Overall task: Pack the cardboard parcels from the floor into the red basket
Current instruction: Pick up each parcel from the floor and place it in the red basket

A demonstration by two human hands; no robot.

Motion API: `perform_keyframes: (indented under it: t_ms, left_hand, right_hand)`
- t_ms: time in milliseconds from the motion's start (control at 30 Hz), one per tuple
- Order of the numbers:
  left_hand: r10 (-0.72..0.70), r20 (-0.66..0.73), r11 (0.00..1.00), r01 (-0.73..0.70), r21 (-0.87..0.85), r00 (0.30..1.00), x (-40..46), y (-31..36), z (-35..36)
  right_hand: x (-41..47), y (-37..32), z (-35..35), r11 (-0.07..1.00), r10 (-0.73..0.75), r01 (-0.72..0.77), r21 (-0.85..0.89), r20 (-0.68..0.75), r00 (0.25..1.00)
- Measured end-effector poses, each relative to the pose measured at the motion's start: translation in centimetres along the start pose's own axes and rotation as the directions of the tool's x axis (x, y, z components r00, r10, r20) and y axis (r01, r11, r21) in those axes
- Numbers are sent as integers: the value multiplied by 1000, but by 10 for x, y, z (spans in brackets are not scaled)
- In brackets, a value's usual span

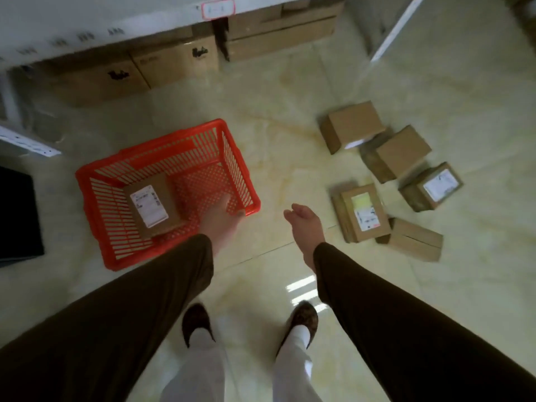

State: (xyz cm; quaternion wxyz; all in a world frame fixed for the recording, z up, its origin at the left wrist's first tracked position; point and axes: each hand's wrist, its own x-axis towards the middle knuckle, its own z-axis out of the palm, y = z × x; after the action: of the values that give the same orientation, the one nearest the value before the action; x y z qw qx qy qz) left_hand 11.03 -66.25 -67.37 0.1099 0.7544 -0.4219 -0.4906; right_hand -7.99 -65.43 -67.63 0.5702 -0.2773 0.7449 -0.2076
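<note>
Glossy cream floor tiles carry everything in play. On them, to the right, lie five brown cardboard parcels in a loose cluster, some touching; the nearest, a flat one with a white and yellow label, has its long axis running roughly away from the person. One more labelled cardboard parcel already lies flat in the red slatted plastic basket, which stands on the floor to the left, well apart from the cluster. The right hand hangs empty between basket and cluster, its grip loosely open, fingers pointing forward; that nearest parcel lies just to its right, so this is probably the hand to fetch it. The left hand sits at the basket's near corner, fingers over the rim, holding no parcel. Large cardboard cartons line the floor under a white shelf beyond.
</note>
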Motion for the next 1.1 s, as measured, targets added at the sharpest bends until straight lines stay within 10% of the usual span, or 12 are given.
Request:
perform_keyframes:
  t_ms: [600,1100]
  left_hand:
    - [-10,183,996,25,-83,983,13,131,183]
    - [-235,126,928,261,-264,964,81,153,342]
  right_hand:
    - [90,10,-214,994,104,-101,33,-116,988]
    - [228,48,-330,977,152,-133,-165,111,982]
